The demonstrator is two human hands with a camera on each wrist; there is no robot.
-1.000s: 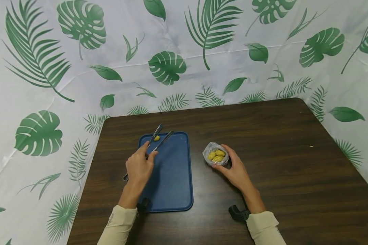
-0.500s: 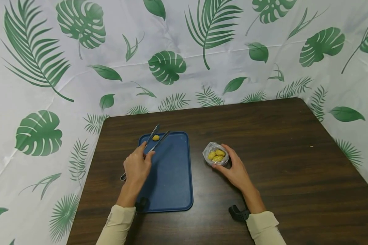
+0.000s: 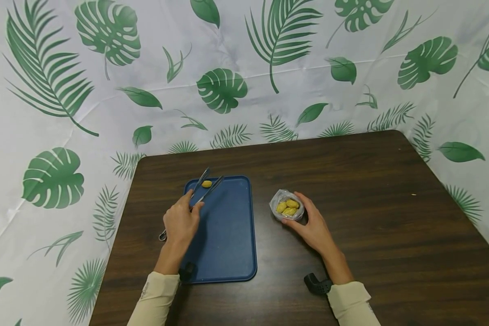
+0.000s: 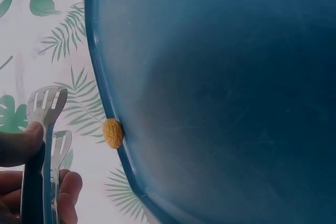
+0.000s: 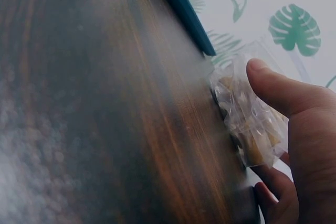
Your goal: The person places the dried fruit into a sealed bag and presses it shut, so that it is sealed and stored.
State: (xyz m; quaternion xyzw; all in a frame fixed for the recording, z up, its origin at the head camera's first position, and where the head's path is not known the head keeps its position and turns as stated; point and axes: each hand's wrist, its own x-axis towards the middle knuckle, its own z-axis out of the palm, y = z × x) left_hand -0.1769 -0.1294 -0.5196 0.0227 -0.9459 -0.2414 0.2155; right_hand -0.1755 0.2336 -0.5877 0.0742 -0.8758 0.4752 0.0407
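Metal tongs with slotted ends are gripped in my left hand, above the left side of a blue tray. The two arms of the tongs stand apart. One yellow-brown, wrinkled, walnut-like piece lies near the tray's far edge, between the tong ends as seen from the head, though the left wrist view shows the tongs apart from it. My right hand holds a clear plastic bag on the table, thumb and fingers around its side. Several yellow pieces sit inside the open bag.
The dark wooden table carries the tray on its left. A tiny yellow scrap lies toward the right. Behind hangs a white cloth with green leaves. Black wrist devices sit at both cuffs.
My left hand and the tongs have shifted slightly left and toward me, so the piece on the tray shows more fully. The right hand and bag have not moved.
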